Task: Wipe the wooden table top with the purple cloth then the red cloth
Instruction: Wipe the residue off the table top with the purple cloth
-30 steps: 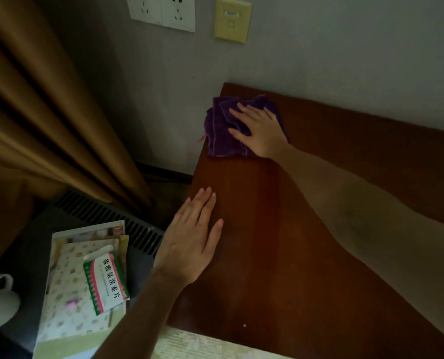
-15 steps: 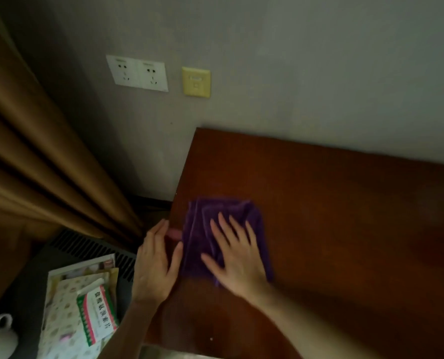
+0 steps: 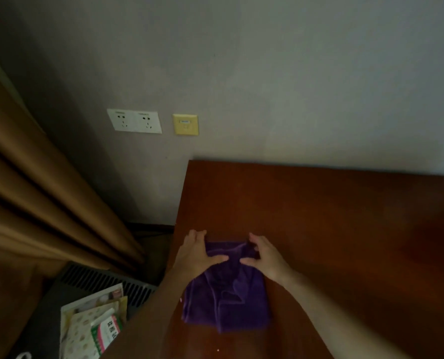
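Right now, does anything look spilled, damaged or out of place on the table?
Nothing stands out. The purple cloth lies rumpled near the wooden table's left edge, with the left hand and right hand gripping its far end.

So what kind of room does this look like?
Probably a bedroom or hotel room: a wooden table against a plain wall, brown curtains on the left, and wall sockets above the floor vent.
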